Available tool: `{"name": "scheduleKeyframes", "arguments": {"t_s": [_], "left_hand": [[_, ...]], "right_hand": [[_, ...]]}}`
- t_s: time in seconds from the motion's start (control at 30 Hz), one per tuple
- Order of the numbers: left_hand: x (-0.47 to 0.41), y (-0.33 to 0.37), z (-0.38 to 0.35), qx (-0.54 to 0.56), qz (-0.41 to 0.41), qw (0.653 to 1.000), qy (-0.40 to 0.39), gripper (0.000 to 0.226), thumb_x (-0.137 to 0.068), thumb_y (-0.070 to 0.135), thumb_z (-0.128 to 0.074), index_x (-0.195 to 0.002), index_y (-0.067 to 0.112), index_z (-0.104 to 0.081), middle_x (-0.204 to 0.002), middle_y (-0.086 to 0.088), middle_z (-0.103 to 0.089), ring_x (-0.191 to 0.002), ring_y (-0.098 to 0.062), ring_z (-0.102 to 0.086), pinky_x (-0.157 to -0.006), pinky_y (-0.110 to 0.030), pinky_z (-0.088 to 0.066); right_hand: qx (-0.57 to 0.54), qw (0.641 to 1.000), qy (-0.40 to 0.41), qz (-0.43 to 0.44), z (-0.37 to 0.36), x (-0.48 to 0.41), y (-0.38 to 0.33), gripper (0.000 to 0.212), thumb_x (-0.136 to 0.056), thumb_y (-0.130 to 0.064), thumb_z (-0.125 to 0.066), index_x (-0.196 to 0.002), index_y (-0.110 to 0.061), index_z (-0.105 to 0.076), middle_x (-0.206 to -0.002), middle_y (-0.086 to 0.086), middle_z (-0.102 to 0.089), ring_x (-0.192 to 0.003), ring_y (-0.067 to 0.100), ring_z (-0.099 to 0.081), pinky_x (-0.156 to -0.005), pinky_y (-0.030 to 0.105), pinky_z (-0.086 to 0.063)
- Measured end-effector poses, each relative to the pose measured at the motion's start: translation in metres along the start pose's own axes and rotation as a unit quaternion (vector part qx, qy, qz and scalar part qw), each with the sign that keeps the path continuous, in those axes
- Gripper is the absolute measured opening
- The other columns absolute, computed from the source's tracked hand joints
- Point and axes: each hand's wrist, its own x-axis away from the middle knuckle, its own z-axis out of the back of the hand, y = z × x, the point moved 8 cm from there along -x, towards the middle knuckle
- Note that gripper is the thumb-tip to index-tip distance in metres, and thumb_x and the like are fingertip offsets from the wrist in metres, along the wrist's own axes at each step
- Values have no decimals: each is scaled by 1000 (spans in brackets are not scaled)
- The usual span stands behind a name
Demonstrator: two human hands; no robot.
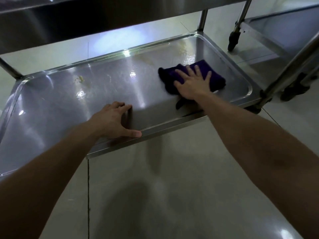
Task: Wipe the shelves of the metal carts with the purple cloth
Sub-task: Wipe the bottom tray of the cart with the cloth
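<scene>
Right hand: I see the right hand lying flat on the cloth, fingers straight and spread apart, pressing down and not clamped on it.
Cloth: the purple cloth sits bunched directly under those fingers, with a dark tail trailing back beside the wrist.
Left hand: the left hand holds the shelf's near rim, fingers bent over it onto the metal, thumb along the edge.
Shelf: the lower shelf shines wet. One yellowish smear lies beyond the left fingers, and another smear lies beyond the right fingertips.
Handling: I judge the cloth soft, light and limp. It should glide on wet steel but may bunch, so a flat palm over its middle beats pinching.
</scene>
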Motion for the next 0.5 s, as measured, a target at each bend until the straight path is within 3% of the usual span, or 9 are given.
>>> {"name": "scheduleKeyframes", "arguments": {"t_s": [0.1, 0.17, 0.5], "left_hand": [[-2, 0, 0, 1, -3, 1000, 6, 147, -49, 100, -64, -174, 36, -20, -179, 3, -16, -163, -30, -18, -130, -55, -29], [-1, 0, -1, 1, -6, 1000, 8, 147, -49, 100, -64, -174, 35, -20, -179, 3, -16, -163, -31, -19, -131, -54, -29], [13, -8, -9, 3, -18, 1000, 2, 148, -49, 99, -67, -174, 36, -19, -179, 3, -15, -163, -30, -17, -130, -56, -29]], "right_hand": [[-4, 997, 2, -78, 12, 8, 86, 70, -104, -70, -24, -169, -49, -9, -182, 0, 2, -166, 34, 11, -122, 78, 13], [-1, 996, 3, -91, 11, 24, 100, 70, -106, -68, -23, -170, -46, -8, -182, 2, 3, -166, 34, 12, -122, 78, 12], [37, 998, -10, 56, -41, 149, -65, 69, -106, -69, -17, -169, -49, 1, -181, 7, 9, -165, 40, 15, -115, 82, 18]]}}
